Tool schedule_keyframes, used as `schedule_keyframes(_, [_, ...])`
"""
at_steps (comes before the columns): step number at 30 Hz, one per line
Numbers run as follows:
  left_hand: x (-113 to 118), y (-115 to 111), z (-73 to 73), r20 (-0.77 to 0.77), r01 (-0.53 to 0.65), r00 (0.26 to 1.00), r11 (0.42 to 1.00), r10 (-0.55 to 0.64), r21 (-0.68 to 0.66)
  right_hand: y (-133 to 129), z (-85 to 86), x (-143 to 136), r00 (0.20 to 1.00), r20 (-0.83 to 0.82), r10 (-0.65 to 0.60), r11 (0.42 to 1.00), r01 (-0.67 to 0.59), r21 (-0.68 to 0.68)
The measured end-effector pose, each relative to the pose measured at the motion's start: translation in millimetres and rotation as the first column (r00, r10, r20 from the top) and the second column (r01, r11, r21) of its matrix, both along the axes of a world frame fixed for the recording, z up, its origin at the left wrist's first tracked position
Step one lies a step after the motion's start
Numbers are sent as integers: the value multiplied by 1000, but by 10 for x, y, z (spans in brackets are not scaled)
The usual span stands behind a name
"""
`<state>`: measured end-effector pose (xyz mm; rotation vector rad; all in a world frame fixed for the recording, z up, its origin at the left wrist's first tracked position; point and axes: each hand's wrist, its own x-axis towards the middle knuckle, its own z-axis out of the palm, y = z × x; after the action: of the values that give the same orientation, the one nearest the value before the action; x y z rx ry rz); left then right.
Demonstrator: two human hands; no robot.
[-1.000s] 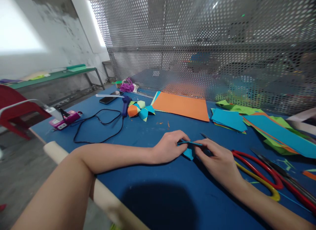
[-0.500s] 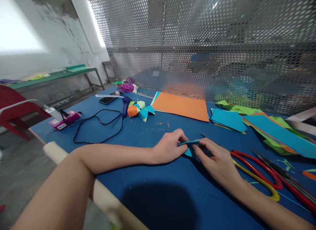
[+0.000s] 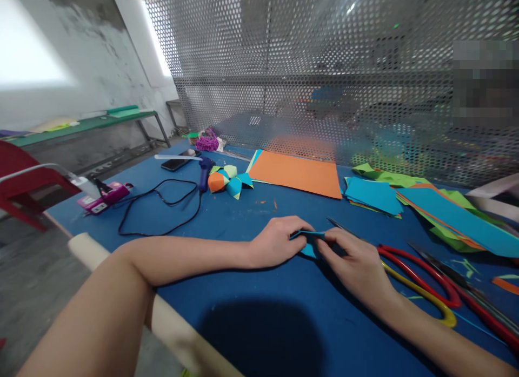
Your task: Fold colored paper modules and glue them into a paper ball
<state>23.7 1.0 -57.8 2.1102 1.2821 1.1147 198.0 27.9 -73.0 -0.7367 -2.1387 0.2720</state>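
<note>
The left hand (image 3: 278,239) and right hand (image 3: 359,266) are close together, each pinching one end of a small folded blue paper (image 3: 311,251). The paper sits between their fingertips, just above the blue tabletop (image 3: 243,220), its top edge nearly level and a rounded flap hanging below.

Bare blue surface, partly darkened by a shadow (image 3: 263,334), spreads from the hands toward the person. To the left, the near edge runs at a slant, with a cream roll (image 3: 174,328) along it; the left forearm crosses over that roll. Beyond the hands there is a strip of open surface with a few orange scraps (image 3: 263,202), ending at a large orange sheet (image 3: 298,174) that reaches back to the perforated metal screen (image 3: 263,69) at the far edge.

Room is tightest on the right: scissors (image 3: 430,277) with red and yellow handles lie just beside the right hand and wrist, a pointed blade showing past its knuckles. Behind them are a stack of blue squares (image 3: 373,196) and long blue strips (image 3: 458,217). Farther left, a glue gun (image 3: 205,174) stands beside a colourful paper shape (image 3: 231,180), its black cord (image 3: 162,234) looping across the surface.
</note>
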Motion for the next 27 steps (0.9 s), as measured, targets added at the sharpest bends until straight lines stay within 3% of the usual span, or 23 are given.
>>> schedule_keyframes(6, [2, 58, -8, 17, -45, 999, 998, 45, -38, -13, 35, -12, 999, -24, -22, 997, 20, -76])
schedule_keyframes(10, [-8, 121, 23, -1, -101, 995, 992, 101, -72, -38, 125, -37, 995, -81, -63, 998, 63, -2])
schedule_keyframes(13, [-20, 167, 60, -33, -120, 993, 987, 117, -106, -49, 250, -23, 999, -54, 2, 998, 1, 57])
schedule_keyframes(16, [-27, 174, 115, -62, -159, 986, 978, 152, -135, -97, 415, 79, 997, 63, 54, 990, -62, 130])
schedule_keyframes(19, [-24, 147, 186, -108, -223, 972, 962, 207, -159, -176, 511, 324, 966, 256, -28, 976, -29, 217])
schedule_keyframes(23, [-17, 115, 257, -181, -264, 957, 941, 228, -210, -232, 387, 796, 874, 429, -228, 956, 118, 267])
schedule_keyframes(27, [-6, 104, 278, -166, -284, 955, 916, 244, -282, -208, 165, 1144, 770, 517, -374, 926, 339, 164])
